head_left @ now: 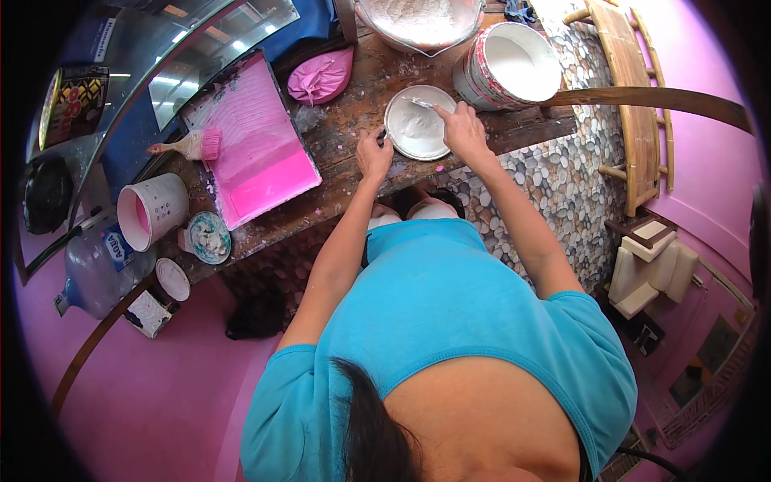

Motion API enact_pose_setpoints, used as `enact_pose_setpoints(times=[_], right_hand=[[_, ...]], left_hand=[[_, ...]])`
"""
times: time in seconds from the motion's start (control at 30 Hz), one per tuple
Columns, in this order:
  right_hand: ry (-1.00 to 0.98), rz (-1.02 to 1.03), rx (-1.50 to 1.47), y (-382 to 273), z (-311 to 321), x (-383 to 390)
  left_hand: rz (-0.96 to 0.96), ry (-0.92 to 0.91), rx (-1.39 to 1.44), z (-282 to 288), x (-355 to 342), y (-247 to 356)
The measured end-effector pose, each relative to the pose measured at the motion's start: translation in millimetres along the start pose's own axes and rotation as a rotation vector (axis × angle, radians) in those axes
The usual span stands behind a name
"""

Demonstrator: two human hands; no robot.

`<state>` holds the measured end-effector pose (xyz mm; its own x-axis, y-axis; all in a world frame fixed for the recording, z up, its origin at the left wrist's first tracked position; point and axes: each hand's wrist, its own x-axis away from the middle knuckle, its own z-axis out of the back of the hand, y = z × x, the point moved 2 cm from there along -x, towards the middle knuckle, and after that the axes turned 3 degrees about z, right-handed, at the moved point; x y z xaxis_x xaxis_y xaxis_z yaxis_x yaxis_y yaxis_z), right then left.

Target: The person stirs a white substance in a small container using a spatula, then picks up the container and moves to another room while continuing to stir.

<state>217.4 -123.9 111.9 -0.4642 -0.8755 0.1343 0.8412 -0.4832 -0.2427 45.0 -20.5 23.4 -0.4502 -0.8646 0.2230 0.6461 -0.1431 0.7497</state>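
Note:
A round white lid or shallow dish (419, 143) with white paste in it lies on the wooden table in front of me. My right hand (466, 135) is closed on a flat-bladed spatula (421, 103), whose blade reaches over the paste from the far right rim. At the left rim, my left hand (375, 153) has its fingers pinched together. Something small and dark shows at those fingertips, too small to name. Just beyond the dish on the right stands a bucket (522, 64) of white paint or paste, its outside streaked with drips.
Left of my hands lies a paint tray (277, 189) with pink paint, a brush (193, 145) resting across its edge. A pink bag (321, 76) and a basin (422, 20) of white powder sit farther back. A white pail (152, 210) and a clear jug (100, 269) stand left.

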Motion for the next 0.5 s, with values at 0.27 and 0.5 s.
enact_pose_setpoints(times=[0.27,0.5], right_hand=[[-0.112,0.077,0.116,-7,1,27],[-0.054,0.064,0.068,-21,11,-3]], left_hand=[[0.295,0.052,0.087,-6,-10,-1],[0.441,0.0,0.094,-16,-20,5]])
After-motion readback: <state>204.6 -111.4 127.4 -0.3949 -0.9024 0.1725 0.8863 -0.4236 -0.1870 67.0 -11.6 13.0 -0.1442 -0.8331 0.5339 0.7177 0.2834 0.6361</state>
